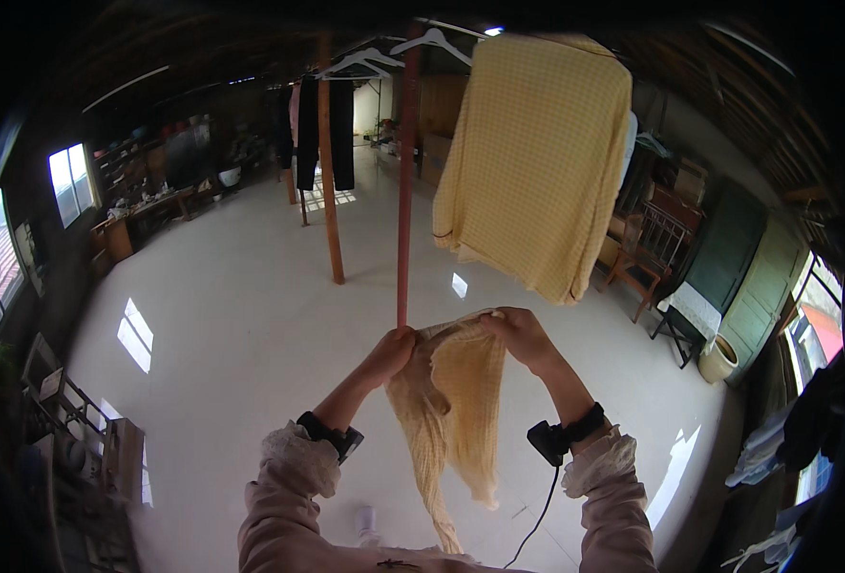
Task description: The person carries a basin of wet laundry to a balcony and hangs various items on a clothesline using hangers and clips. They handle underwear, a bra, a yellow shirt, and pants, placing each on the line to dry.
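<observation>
A pair of yellow checked trousers (476, 401) hangs between my hands, with its legs dangling above the floor. My left hand (399, 351) pinches the waistband at its left end. At the other end, my right hand (519, 333) grips the same waistband, so the top edge is stretched between the two. Just beyond my right hand hangs a yellow checked long-sleeved top (537, 165) in a matching fabric. White clothes hangers (433, 44) hang to the left of that top. Dark straps with small devices sit around both forearms.
A red pole (406, 179) stands directly beyond my left hand, and a wooden post (329, 193) farther left. Dark trousers (309, 136) hang behind. A wooden chair (637, 276), a cloth-covered small table (691, 315) and a ceramic pot (718, 359) line the right wall. Wooden furniture (123, 458) stands at left.
</observation>
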The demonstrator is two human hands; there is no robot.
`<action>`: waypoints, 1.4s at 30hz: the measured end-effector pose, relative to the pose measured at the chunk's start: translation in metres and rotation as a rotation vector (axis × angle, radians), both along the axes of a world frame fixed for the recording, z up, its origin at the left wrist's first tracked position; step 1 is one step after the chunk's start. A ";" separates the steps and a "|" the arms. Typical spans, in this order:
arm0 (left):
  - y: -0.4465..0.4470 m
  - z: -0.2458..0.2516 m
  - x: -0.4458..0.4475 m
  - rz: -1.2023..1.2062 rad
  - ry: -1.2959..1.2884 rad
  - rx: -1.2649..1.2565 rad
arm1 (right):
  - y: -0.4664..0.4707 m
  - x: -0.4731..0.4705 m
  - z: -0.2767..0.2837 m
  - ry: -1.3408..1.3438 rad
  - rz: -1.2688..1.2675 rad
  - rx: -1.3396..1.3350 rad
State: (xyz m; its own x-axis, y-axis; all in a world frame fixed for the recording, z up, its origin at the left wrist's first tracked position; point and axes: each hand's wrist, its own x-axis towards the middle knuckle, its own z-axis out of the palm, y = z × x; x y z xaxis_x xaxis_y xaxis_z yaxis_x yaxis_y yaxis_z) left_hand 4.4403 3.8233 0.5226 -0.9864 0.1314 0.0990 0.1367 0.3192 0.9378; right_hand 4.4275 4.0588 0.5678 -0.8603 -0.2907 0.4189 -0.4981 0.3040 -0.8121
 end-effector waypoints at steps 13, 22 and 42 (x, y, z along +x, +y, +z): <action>-0.176 0.021 -0.080 -0.070 0.319 -0.376 | -0.130 -0.135 0.055 0.411 -0.307 -0.110; -0.366 0.029 -0.163 0.016 -0.113 -0.979 | -0.207 -0.264 0.000 0.430 -0.355 0.604; -0.489 0.127 -0.366 0.319 -0.522 -0.523 | -0.380 -0.583 0.010 -0.223 0.085 0.049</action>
